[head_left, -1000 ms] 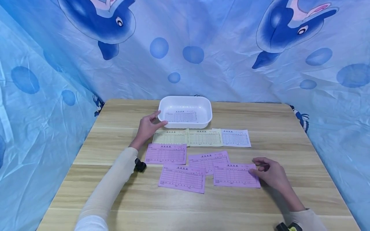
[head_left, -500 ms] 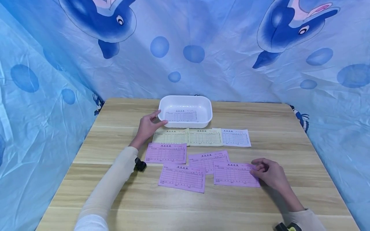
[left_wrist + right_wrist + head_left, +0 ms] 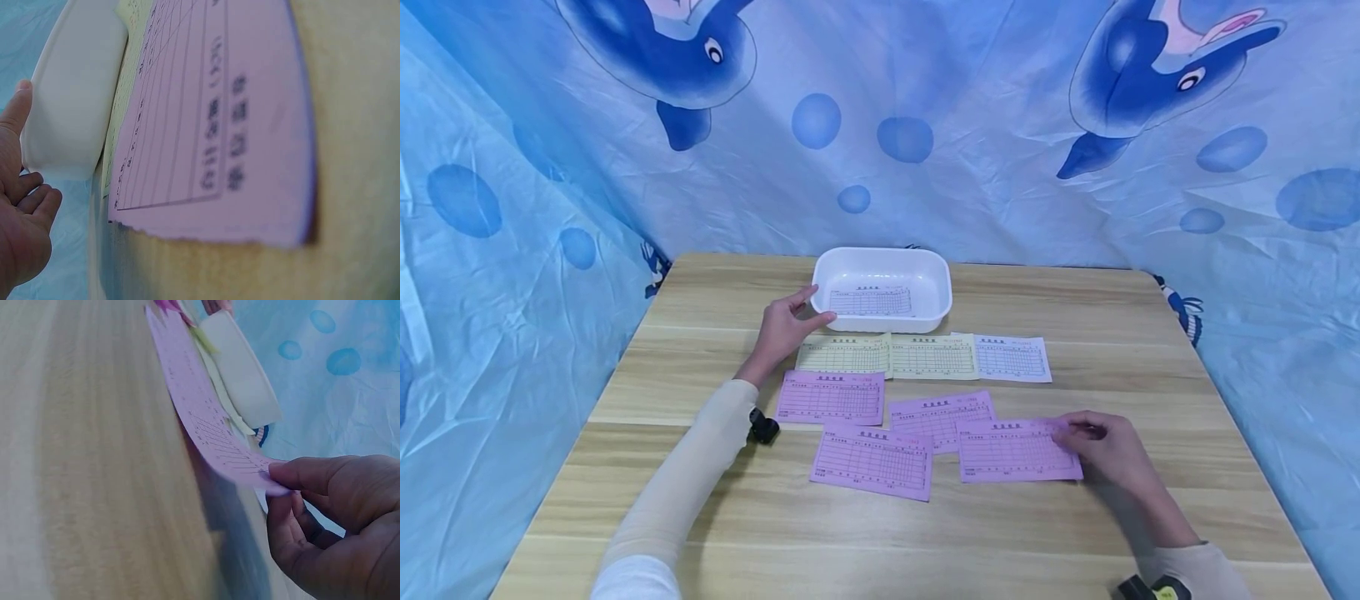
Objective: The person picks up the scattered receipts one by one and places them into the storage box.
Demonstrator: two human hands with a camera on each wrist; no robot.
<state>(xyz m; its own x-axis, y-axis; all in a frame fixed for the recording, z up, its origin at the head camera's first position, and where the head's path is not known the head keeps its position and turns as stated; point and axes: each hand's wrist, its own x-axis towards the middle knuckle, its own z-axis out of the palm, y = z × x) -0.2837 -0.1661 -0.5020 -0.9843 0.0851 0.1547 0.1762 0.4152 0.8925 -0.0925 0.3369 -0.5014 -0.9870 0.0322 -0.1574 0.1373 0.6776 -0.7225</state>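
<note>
My right hand pinches the upper right corner of a pink receipt slip between thumb and fingers. In the right wrist view this pink slip bends upward toward the fingertips, its right end off the wood. At the back, my left hand holds the near left corner of a white plastic tray, thumb on the front side and a finger at the left end. A white receipt slip lies inside the tray. In the left wrist view the left hand stands beside the tray wall.
Three other pink slips lie on the wooden table, one partly under the held slip's left end. Yellow slips and a white slip form a row before the tray. A blue dolphin-print curtain hangs behind.
My right hand has taken a firmer pinch on the pink slip's corner and shifted it slightly right, raising that end. My left hand and the tray have stayed put.
</note>
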